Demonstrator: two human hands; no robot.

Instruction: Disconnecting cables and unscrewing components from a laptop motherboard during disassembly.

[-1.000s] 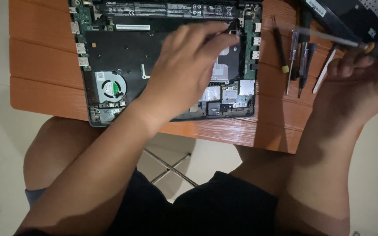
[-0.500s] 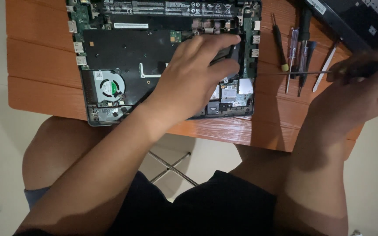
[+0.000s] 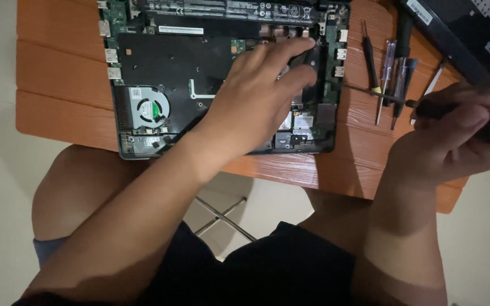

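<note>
An opened laptop base lies on an orange wooden table, its black inner cover, green board and round cooling fan exposed. My left hand rests flat on the right half of the laptop's inside, fingers spread, fingertips near the upper right corner. My right hand is closed around the dark handle of a screwdriver; its thin shaft points left, with the tip at the laptop's right edge.
Several screwdrivers lie on the table right of the laptop. A black laptop cover sits at the top right corner. My knees and a metal stool frame are below the table edge, over a pale floor.
My right hand has lowered and swung the screwdriver leftward, bringing its tip to the laptop's right edge. My left hand stays on the laptop, fingers shifted slightly.
</note>
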